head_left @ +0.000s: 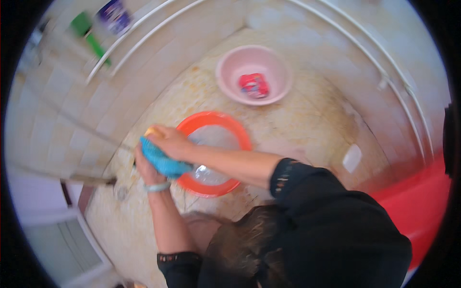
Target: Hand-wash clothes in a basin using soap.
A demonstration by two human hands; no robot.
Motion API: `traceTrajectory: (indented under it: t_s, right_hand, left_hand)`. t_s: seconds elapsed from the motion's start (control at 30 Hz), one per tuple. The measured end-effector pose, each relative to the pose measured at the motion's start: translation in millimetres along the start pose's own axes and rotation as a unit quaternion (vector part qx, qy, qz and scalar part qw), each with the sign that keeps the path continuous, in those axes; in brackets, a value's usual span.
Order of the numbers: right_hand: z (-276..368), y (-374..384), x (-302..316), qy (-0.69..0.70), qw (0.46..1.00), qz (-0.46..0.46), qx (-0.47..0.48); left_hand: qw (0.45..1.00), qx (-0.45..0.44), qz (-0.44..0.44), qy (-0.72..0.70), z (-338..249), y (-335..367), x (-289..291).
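Observation:
Just left of an orange basin [242, 132], both my hands are closed on a bright blue, textured piece [161, 158], shaped somewhat like a knit shoe or a bunched cloth; I cannot tell which. My left hand [148, 167], with a pale bangle at the wrist, grips it from below and the left. Reaching across the basin, my right hand [172, 143] presses on its top. A small yellow-orange thing [152, 131] shows at the right fingers, its kind unclear. Greyish water [216, 139] with a glint of light lies in the basin.
Behind stands a pink basin [228, 62] holding a red packet [254, 85]. White rails [144, 36] run along tiled walls, with a green brush [91, 38] and purple packet [115, 17] at left. A white piece [352, 158] lies on the floor; something red [413, 206] is at right.

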State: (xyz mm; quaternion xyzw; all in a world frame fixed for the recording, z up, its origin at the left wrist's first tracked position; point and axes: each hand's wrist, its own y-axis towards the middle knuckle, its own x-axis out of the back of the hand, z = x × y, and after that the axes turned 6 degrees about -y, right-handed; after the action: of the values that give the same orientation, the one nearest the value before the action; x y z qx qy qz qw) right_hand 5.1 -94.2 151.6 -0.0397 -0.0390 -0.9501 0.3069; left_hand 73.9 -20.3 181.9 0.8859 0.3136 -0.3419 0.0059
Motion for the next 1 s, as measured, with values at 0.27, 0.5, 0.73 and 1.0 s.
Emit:
traceTrajectory:
  t_s: [0.27,0.5,0.73,1.0]
  right_hand:
    - [20,-24,23,-0.232,0.918,-0.051,0.318]
    - [7,9,32,0.151,0.954,0.161,-0.203]
    - [27,-16,22,0.271,0.924,0.092,-0.255]
    - [7,4,28,-0.042,0.995,-0.002,0.096]
  left_hand:
    - [0.982,0.052,0.004,-0.183,19,3,9]
    - [0.976,0.081,0.086,-0.185,-1,-9,8]
    - [0.977,0.043,0.075,-0.197,-1,0,16]
    - [0.996,0.006,-0.054,-0.078,26,-18,-36]
